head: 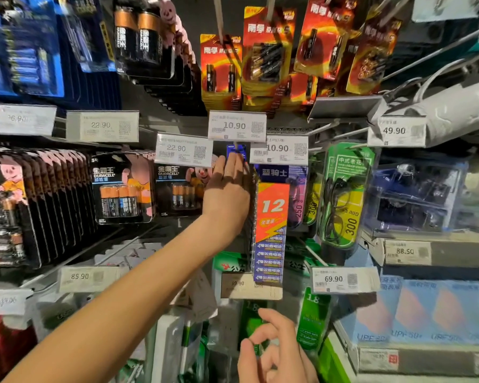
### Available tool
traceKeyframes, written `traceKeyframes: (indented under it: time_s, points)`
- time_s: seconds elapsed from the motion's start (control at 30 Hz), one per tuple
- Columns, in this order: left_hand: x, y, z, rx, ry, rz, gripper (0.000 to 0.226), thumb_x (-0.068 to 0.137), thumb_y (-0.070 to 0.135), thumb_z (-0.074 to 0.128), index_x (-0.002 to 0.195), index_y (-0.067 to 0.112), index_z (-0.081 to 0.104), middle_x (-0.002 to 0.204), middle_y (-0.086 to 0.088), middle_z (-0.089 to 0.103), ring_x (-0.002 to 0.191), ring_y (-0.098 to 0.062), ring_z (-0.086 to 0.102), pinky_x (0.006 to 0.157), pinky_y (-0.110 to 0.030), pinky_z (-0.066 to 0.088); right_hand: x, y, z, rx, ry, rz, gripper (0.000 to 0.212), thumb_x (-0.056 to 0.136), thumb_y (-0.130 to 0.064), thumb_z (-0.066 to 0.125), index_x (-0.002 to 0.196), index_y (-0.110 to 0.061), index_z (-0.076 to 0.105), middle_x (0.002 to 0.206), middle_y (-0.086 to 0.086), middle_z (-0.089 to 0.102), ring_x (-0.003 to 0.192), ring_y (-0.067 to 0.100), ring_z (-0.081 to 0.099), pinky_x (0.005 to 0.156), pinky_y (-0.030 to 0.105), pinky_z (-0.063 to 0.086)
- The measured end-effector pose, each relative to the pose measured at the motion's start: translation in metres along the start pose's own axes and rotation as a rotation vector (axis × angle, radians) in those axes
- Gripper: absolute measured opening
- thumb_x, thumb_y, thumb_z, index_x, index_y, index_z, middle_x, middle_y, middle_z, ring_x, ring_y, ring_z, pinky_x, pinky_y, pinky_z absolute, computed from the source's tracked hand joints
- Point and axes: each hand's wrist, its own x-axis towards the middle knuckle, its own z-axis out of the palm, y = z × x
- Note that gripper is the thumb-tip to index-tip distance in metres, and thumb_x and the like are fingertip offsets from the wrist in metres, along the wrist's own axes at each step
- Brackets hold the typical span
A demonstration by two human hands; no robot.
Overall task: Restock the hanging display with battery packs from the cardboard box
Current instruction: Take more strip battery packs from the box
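My left hand (227, 186) reaches up to the hanging display, its straight fingers lying against the blue top of a battery pack (239, 150) on a hook under the 10.90 price tags. Its thumb is hidden. Just right of that hand hangs a row of long blue-and-orange 12-battery packs (271, 230). My right hand (274, 346) hovers low in front of the shelves with loosely curled fingers and holds nothing. The cardboard box is out of view.
Black Duracell packs (122, 189) hang to the left and red packs (268, 51) above. Price tags (237, 125) stick out on the hook ends. Green glasses packs (343, 194) hang to the right, and boxed goods (407, 313) sit on the right shelves.
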Motion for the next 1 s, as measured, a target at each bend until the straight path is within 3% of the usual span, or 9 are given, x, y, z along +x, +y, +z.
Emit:
traceKeyframes:
  time_s: [0.13,0.33,0.4,0.53,0.67,0.73,0.8,0.87,1.0]
  points:
    - [-0.006,0.001,-0.008,0.055,-0.033,0.06,0.068,0.107,0.026,0.03,0.159,-0.002,-0.001,0.168,-0.023,-0.001,0.157,-0.036,-0.002,0.127,-0.048,0.002,-0.004,0.004,-0.01,-0.044,-0.014,-0.053,0.069,0.062,-0.006,0.089,0.103,-0.049,0.053,0.079,-0.015,0.061,0.036,0.004,0.042,0.039,0.006,0.034]
    - [-0.067,-0.015,-0.046,-0.007,-0.117,0.165,0.068,0.098,0.02,0.032,0.158,-0.003,0.008,0.165,-0.024,0.018,0.155,-0.037,0.014,0.126,-0.049,0.012,-0.012,0.008,-0.035,-0.059,0.02,-0.097,0.045,0.071,-0.005,0.083,0.095,-0.038,0.064,0.079,-0.012,0.061,0.044,0.006,0.046,0.042,0.016,0.042]
    - [-0.103,-0.022,-0.052,-0.073,-0.105,0.217,0.074,0.093,0.019,0.033,0.16,-0.001,0.007,0.167,-0.023,0.01,0.156,-0.036,0.007,0.126,-0.05,0.004,-0.012,0.011,-0.047,-0.054,-0.042,-0.147,0.031,0.079,-0.011,0.076,0.097,-0.034,0.065,0.084,-0.013,0.06,0.049,0.005,0.047,0.049,0.016,0.043]
    - [-0.19,-0.027,-0.049,-0.28,-0.039,0.266,0.076,0.08,0.018,0.065,0.15,0.0,0.041,0.157,-0.022,0.039,0.149,-0.039,0.032,0.123,-0.054,0.023,-0.019,0.027,-0.054,-0.086,-0.268,-0.16,0.025,0.084,-0.024,0.068,0.109,-0.026,0.067,0.099,-0.017,0.057,0.083,-0.003,0.056,0.075,0.016,0.048]
    - [-0.28,-0.005,-0.015,-0.445,-0.24,0.187,0.07,0.086,0.023,0.061,0.15,0.004,0.042,0.159,-0.018,0.039,0.15,-0.036,0.032,0.122,-0.054,0.029,-0.052,0.048,-0.032,-0.099,-0.461,-0.142,0.045,0.085,-0.033,0.062,0.124,-0.012,0.067,0.124,-0.001,0.063,0.12,0.023,0.057,0.108,0.032,0.041]
    - [-0.324,0.007,0.007,-0.475,-0.359,0.106,0.071,0.088,0.03,0.063,0.152,0.009,0.039,0.164,-0.013,0.031,0.154,-0.031,0.024,0.125,-0.051,0.023,-0.076,0.054,-0.019,-0.181,-0.609,-0.126,0.06,0.085,-0.044,0.055,0.136,-0.013,0.061,0.141,0.004,0.057,0.138,0.028,0.045,0.115,0.046,0.036]
    - [-0.37,0.015,0.024,-0.477,-0.472,0.005,0.07,0.092,0.036,0.052,0.156,0.013,0.034,0.168,-0.009,0.02,0.157,-0.028,0.012,0.126,-0.05,0.019,-0.101,0.057,-0.011,-0.291,-0.868,-0.13,0.074,0.087,-0.059,0.04,0.152,-0.024,0.041,0.162,-0.004,0.032,0.155,0.019,0.011,0.124,0.046,0.015]
    - [-0.415,0.017,0.031,-0.486,-0.575,-0.125,0.071,0.091,0.04,0.042,0.156,0.014,0.033,0.169,-0.007,0.018,0.157,-0.027,0.01,0.125,-0.051,0.022,-0.122,0.057,-0.003,-0.308,-1.078,-0.148,0.079,0.089,-0.064,0.031,0.16,-0.031,0.018,0.168,-0.011,0.006,0.154,0.011,-0.017,0.124,0.04,-0.007]
    - [-0.495,-0.001,0.021,-0.484,-0.743,-0.345,0.073,0.092,0.042,0.054,0.158,0.018,0.031,0.17,-0.005,0.015,0.157,-0.027,0.009,0.126,-0.045,0.01,-0.167,0.046,0.013,-0.338,-1.324,-0.161,0.081,0.095,-0.063,0.034,0.16,-0.034,-0.004,0.168,-0.01,-0.014,0.15,0.013,-0.031,0.124,0.047,-0.013]
